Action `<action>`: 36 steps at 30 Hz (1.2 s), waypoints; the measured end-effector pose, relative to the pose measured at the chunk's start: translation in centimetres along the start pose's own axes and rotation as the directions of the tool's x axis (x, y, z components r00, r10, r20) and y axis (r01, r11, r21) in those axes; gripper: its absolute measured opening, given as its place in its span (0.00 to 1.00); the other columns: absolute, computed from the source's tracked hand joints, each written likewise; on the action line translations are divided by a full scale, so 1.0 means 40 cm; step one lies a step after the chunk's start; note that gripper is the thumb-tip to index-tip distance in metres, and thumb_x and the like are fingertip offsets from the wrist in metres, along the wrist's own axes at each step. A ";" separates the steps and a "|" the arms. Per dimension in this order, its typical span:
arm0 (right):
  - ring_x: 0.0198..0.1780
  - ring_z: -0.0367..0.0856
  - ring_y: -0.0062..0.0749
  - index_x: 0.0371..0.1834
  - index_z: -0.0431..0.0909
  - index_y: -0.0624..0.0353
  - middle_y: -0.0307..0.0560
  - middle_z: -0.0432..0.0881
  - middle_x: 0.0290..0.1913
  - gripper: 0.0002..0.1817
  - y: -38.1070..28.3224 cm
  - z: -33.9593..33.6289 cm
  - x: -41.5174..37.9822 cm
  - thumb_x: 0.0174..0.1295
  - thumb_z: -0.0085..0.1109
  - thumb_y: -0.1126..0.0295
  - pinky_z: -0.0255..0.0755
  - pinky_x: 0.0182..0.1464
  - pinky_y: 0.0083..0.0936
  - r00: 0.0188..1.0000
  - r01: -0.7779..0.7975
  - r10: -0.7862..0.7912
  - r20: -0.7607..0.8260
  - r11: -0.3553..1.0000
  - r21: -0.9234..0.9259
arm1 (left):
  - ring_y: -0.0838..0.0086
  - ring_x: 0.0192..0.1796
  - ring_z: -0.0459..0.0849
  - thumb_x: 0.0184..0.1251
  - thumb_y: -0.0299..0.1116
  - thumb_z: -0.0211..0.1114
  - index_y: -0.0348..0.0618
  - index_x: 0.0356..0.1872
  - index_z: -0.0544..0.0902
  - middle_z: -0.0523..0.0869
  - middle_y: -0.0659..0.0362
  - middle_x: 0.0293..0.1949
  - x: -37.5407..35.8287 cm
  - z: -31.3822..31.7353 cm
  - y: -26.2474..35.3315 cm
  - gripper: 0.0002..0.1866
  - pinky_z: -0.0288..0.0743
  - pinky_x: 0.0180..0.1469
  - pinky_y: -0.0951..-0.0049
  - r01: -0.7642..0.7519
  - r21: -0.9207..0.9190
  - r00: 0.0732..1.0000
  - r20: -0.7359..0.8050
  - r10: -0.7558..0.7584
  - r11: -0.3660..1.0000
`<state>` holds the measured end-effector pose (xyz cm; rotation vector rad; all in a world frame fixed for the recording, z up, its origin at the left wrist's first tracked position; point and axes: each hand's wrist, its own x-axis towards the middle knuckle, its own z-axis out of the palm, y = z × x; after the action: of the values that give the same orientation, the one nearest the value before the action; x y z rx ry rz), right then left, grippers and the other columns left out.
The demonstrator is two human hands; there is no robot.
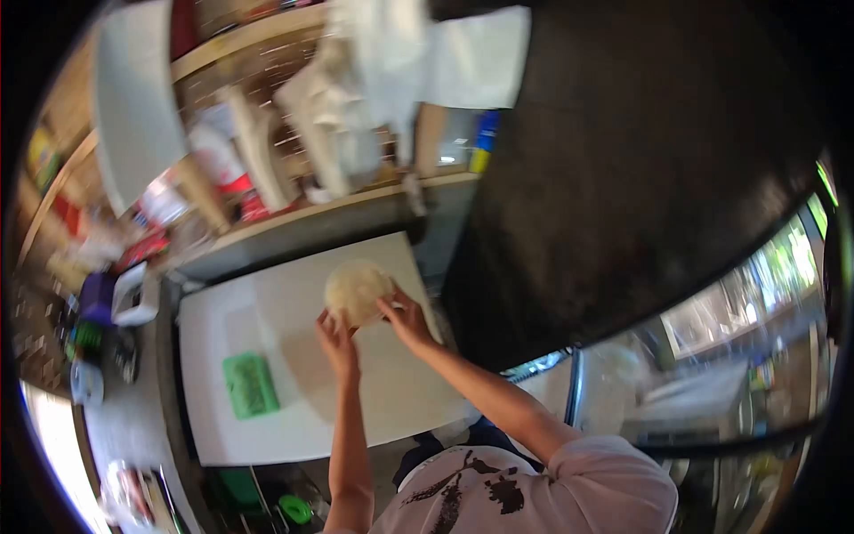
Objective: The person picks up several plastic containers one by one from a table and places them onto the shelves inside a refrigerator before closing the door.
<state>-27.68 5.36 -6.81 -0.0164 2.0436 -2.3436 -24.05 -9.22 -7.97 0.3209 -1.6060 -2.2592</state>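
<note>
Both of my hands hold a round, pale cream object [358, 292] above the white tabletop; blur hides whether it is a bowl, a lid or something else. My left hand [337, 338] grips its near left edge with the fingers pointing up. On its right edge, my right hand [405, 313] has its fingers curled around the rim. A green rectangular container [251, 384] rests on the white table [307, 427], left of my left hand. Its contents, if any, are too blurred to make out.
A large dark panel [623, 178] rises along the table's right side. Behind the table, a wooden shelf [329, 205] carries bags and packets. A side counter at left bears a white container [135, 295] and a purple box [96, 298]. A bright green round item [294, 509] sits below the front edge.
</note>
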 end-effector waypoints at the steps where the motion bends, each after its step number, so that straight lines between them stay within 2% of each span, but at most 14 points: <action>1: 0.37 0.82 0.20 0.73 0.61 0.64 0.47 0.82 0.54 0.38 -0.055 -0.027 -0.053 0.64 0.65 0.58 0.76 0.36 0.18 0.999 0.019 -0.019 -0.025 1.000 0.005 | 0.65 0.57 0.80 0.74 0.43 0.59 0.41 0.66 0.62 0.77 0.50 0.58 -0.044 0.022 0.051 0.27 0.78 0.52 0.68 0.075 -0.076 0.997 0.026 -0.073 0.994; 2: 0.37 0.82 0.20 0.73 0.61 0.64 0.47 0.82 0.54 0.38 -0.103 -0.065 -0.106 0.64 0.65 0.58 0.76 0.36 0.18 0.996 0.026 -0.025 -0.085 1.000 0.003 | 0.65 0.57 0.80 0.75 0.45 0.58 0.41 0.66 0.63 0.77 0.50 0.58 -0.084 0.040 0.100 0.27 0.78 0.52 0.67 0.151 -0.141 0.988 0.047 -0.146 0.978; 4: 0.47 0.81 0.21 0.75 0.59 0.57 0.42 0.79 0.56 0.36 -0.177 -0.133 -0.202 0.67 0.62 0.60 0.77 0.47 0.18 0.998 -0.049 0.053 0.025 0.992 -0.119 | 0.66 0.58 0.79 0.76 0.49 0.55 0.41 0.67 0.63 0.76 0.51 0.59 -0.139 0.052 0.133 0.28 0.76 0.54 0.66 0.203 -0.004 0.964 0.176 -0.199 0.979; 7: 0.50 0.79 0.20 0.74 0.60 0.59 0.42 0.80 0.56 0.35 -0.191 -0.240 -0.343 0.66 0.63 0.63 0.75 0.50 0.18 0.994 -0.106 0.106 -0.013 0.993 -0.042 | 0.66 0.60 0.77 0.74 0.44 0.59 0.40 0.68 0.64 0.75 0.51 0.61 -0.257 0.098 0.182 0.29 0.73 0.60 0.64 0.170 0.114 0.931 0.309 -0.197 0.979; 11: 0.55 0.76 0.20 0.73 0.61 0.60 0.43 0.77 0.60 0.35 -0.306 -0.404 -0.512 0.64 0.65 0.68 0.74 0.53 0.20 0.993 -0.085 0.083 -0.089 0.996 -0.021 | 0.64 0.63 0.75 0.66 0.39 0.68 0.37 0.69 0.62 0.74 0.50 0.62 -0.417 0.206 0.171 0.35 0.68 0.65 0.62 0.128 0.111 0.876 0.452 -0.165 0.986; 14: 0.60 0.72 0.23 0.71 0.66 0.62 0.44 0.74 0.64 0.34 -0.370 -0.551 -0.618 0.60 0.69 0.71 0.73 0.55 0.22 0.983 0.063 -0.069 -0.168 0.997 -0.042 | 0.62 0.65 0.72 0.60 0.39 0.73 0.37 0.70 0.59 0.71 0.47 0.64 -0.527 0.330 0.197 0.42 0.66 0.67 0.60 0.164 0.102 0.810 0.553 -0.193 0.981; 17: 0.59 0.73 0.26 0.68 0.70 0.59 0.46 0.73 0.64 0.34 -0.435 -0.689 -0.710 0.56 0.72 0.72 0.73 0.55 0.22 0.968 0.003 -0.011 -0.252 1.000 -0.031 | 0.61 0.67 0.70 0.59 0.38 0.74 0.38 0.71 0.55 0.65 0.47 0.68 -0.611 0.443 0.180 0.44 0.65 0.68 0.59 0.131 0.144 0.695 0.692 -0.194 0.981; 19: 0.60 0.73 0.30 0.66 0.71 0.65 0.48 0.73 0.64 0.34 -0.451 -0.777 -0.744 0.54 0.72 0.75 0.70 0.61 0.26 0.917 0.055 -0.034 -0.396 0.998 0.042 | 0.62 0.69 0.67 0.52 0.34 0.79 0.38 0.74 0.48 0.60 0.47 0.71 -0.658 0.535 0.163 0.54 0.64 0.70 0.58 0.140 0.085 0.583 0.798 -0.151 0.987; 20: 0.60 0.73 0.30 0.66 0.71 0.65 0.48 0.73 0.64 0.34 -0.462 -0.820 -0.755 0.54 0.72 0.75 0.70 0.61 0.26 0.924 0.057 -0.033 -0.382 0.997 0.051 | 0.62 0.69 0.67 0.52 0.34 0.79 0.38 0.74 0.48 0.60 0.47 0.71 -0.682 0.579 0.166 0.54 0.64 0.70 0.58 0.129 0.090 0.595 0.790 -0.149 0.988; 22: 0.61 0.74 0.32 0.65 0.71 0.71 0.52 0.75 0.62 0.32 -0.479 -0.905 -0.760 0.55 0.69 0.77 0.67 0.64 0.29 0.841 0.192 -0.134 -0.524 0.980 0.058 | 0.62 0.71 0.66 0.44 0.27 0.83 0.37 0.75 0.41 0.59 0.47 0.72 -0.722 0.688 0.199 0.64 0.64 0.71 0.59 0.143 0.108 0.396 0.905 -0.157 0.984; 27: 0.54 0.79 0.30 0.53 0.75 0.70 0.49 0.81 0.52 0.22 -0.556 -1.058 -0.679 0.59 0.67 0.69 0.70 0.60 0.26 0.701 0.404 -0.326 -0.634 0.914 -0.022 | 0.63 0.71 0.66 0.39 0.22 0.84 0.37 0.76 0.40 0.58 0.48 0.73 -0.796 0.893 0.186 0.67 0.68 0.69 0.62 0.076 0.131 0.506 0.849 -0.151 0.988; 30: 0.50 0.79 0.25 0.49 0.76 0.68 0.45 0.81 0.47 0.18 -0.628 -1.136 -0.615 0.62 0.65 0.68 0.70 0.56 0.22 0.727 0.398 -0.320 -0.607 0.918 -0.008 | 0.64 0.71 0.66 0.38 0.25 0.84 0.37 0.75 0.47 0.61 0.49 0.70 -0.804 1.010 0.215 0.64 0.71 0.67 0.64 0.048 0.062 0.606 0.792 -0.079 0.997; 33: 0.46 0.78 0.19 0.48 0.76 0.67 0.42 0.81 0.42 0.13 -0.733 -1.185 -0.530 0.67 0.58 0.68 0.70 0.51 0.18 0.739 0.397 -0.420 -0.527 0.903 -0.162 | 0.64 0.70 0.65 0.34 0.36 0.86 0.36 0.71 0.61 0.67 0.50 0.63 -0.773 1.122 0.235 0.58 0.72 0.65 0.67 -0.390 -0.034 0.693 0.647 0.318 0.920; 36: 0.44 0.77 0.18 0.46 0.77 0.67 0.40 0.81 0.39 0.11 -0.837 -1.200 -0.430 0.72 0.52 0.68 0.70 0.49 0.18 0.729 0.448 -0.555 -0.401 0.830 -0.333 | 0.64 0.68 0.65 0.37 0.38 0.85 0.32 0.68 0.63 0.62 0.52 0.65 -0.733 1.187 0.244 0.54 0.61 0.70 0.64 -0.509 0.114 0.749 0.547 0.374 0.853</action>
<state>-12.45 57.98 20.05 0.0104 2.8523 -2.6072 -13.80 40.84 16.50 -0.6088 -1.9701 -1.8379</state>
